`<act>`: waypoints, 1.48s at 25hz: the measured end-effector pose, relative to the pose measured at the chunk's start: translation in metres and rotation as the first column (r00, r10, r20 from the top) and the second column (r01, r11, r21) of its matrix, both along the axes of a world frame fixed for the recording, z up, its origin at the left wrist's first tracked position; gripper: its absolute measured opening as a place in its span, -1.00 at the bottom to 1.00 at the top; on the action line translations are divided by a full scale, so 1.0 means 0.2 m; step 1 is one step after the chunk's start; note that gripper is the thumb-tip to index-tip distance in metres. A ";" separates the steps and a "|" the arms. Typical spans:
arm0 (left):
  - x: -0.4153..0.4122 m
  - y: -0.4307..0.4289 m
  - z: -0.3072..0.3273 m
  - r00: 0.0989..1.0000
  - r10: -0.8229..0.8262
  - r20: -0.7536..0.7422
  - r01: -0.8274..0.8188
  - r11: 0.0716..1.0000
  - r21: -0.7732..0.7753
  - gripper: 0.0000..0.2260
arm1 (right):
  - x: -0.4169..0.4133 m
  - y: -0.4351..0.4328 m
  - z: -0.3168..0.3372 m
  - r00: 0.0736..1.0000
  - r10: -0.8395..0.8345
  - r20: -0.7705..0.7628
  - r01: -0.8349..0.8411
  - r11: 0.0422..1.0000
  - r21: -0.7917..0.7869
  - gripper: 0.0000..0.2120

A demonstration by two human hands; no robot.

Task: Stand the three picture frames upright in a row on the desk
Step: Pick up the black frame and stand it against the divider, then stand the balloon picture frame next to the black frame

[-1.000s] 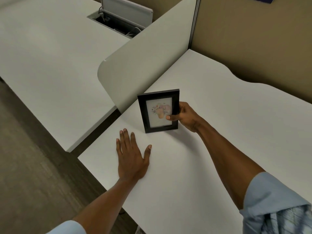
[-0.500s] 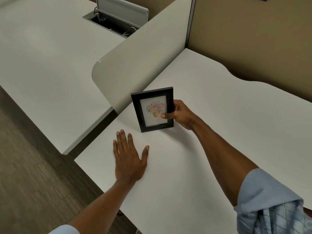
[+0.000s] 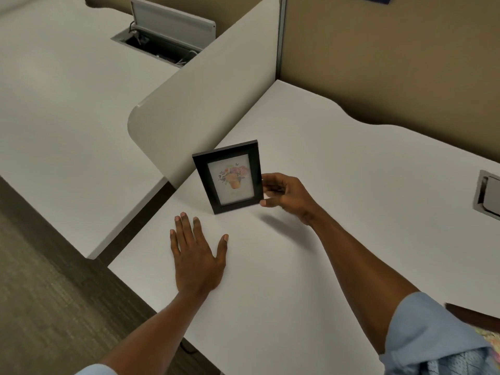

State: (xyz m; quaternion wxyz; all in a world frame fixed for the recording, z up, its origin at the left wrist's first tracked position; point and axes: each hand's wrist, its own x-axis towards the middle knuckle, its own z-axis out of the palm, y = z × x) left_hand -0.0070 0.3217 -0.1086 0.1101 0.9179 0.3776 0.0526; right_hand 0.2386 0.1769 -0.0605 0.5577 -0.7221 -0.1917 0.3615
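A black picture frame (image 3: 230, 176) with a flower print stands upright on the white desk (image 3: 338, 163), close to the low divider panel. My right hand (image 3: 286, 194) is at its right edge, with the fingertips and thumb apart and just at the frame's side and lower right corner. My left hand (image 3: 196, 255) lies flat on the desk in front of the frame, palm down with the fingers spread and nothing in it. At the lower right edge of the view a brown-edged thing (image 3: 472, 314) with a coloured picture shows only in part.
A rounded white divider (image 3: 205, 104) runs along the desk's left side, with tan partition walls behind. A grey cable hatch (image 3: 488, 197) is set in the desk at the right. The neighbouring desk has an open cable box (image 3: 162, 41). The desk's front-left corner drops to carpet.
My right thumb has come off the front of the frame and the hand has drawn back to its right edge. The frame stands where it was. My left hand stays flat.
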 end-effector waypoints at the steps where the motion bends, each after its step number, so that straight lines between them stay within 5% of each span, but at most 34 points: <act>1: 0.00 0.00 0.00 1.000 0.003 0.004 -0.003 1.000 0.004 -0.17 | -0.02 -0.07 0.01 0.999 -0.044 0.015 0.045 0.999 -0.026 -0.30; 7: -0.02 -0.13 0.01 0.994 0.100 0.050 -0.098 0.994 -0.042 -0.29 | -0.30 -0.61 0.11 0.934 -0.283 0.220 0.315 0.941 -0.128 -0.40; 11: 0.00 -0.53 0.10 0.985 0.157 0.072 -0.142 0.974 -0.178 -0.45 | -0.53 -1.10 0.16 0.770 -0.580 0.265 0.626 0.767 -0.141 -0.52; 15: 0.02 -1.05 0.16 0.989 -0.110 0.096 0.136 0.935 -0.327 -0.48 | -0.75 -1.56 0.19 0.553 -0.777 0.299 0.833 0.528 -0.168 -0.58; 19: 0.12 -1.49 0.21 0.861 -0.492 0.133 0.501 0.772 -0.391 -0.52 | -0.95 -1.93 0.20 0.365 -0.815 0.449 0.928 0.281 -0.244 -0.60; 23: 0.21 -1.83 0.28 0.821 -0.538 0.191 0.556 0.678 -0.481 -0.69 | -1.09 -2.17 0.19 0.456 -0.721 0.522 0.870 0.239 -0.431 -0.40; 29: 0.24 -2.18 0.38 0.961 -0.261 0.090 0.238 0.617 -0.750 -0.71 | -1.16 -2.29 0.16 0.661 -0.586 0.469 0.725 0.335 -0.602 -0.30; 35: 0.27 -2.34 0.40 0.998 -0.026 -0.050 -0.030 0.509 -0.860 -0.38 | -1.15 -2.30 0.13 0.655 -0.606 0.451 0.731 0.358 -0.581 -0.31; 37: 0.29 -2.35 0.41 0.996 0.034 -0.084 -0.090 0.451 -0.888 -0.46 | -1.14 -2.32 0.12 0.630 -0.663 0.405 0.749 0.382 -0.541 -0.32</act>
